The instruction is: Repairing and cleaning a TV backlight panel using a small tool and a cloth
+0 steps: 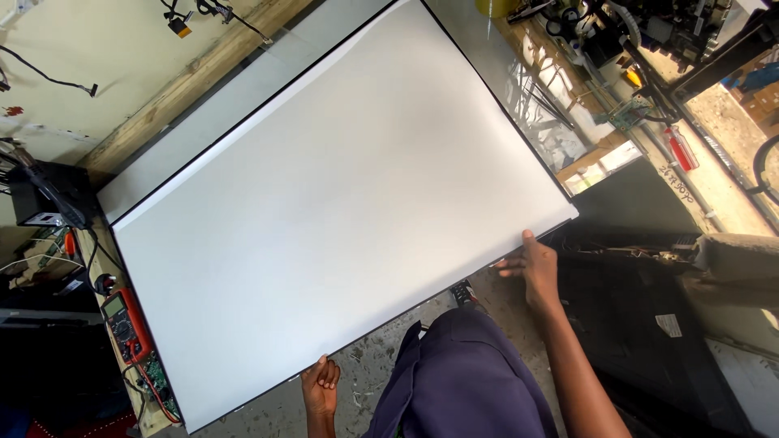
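A person stands over a large white sheet (341, 203) that covers nearly the whole tabletop (207, 77). The left hand (322, 385) grips the sheet's near edge, fingers curled under it and hidden from view, close to the sheet's left corner. The right hand (535, 268) clasps the same edge near the sheet's right corner, thumb on top and fingers spread beneath, only partly seen. A thin dark frame (503, 105) shows along the sheet's borders; what lies under the sheet cannot be made out. Left of the sheet, a red multimeter (126, 324) lies beside a green circuit board (158, 381) half tucked under the sheet's corner. Beyond the sheet's far right edge sits a clutter of cables and parts (625, 32), too jumbled to identify, with a red-handled tool (680, 146) just beside it. The person's purple garment (466, 377) fills the space below the sheet, and the frame's bottom edge cuts off both forearms.
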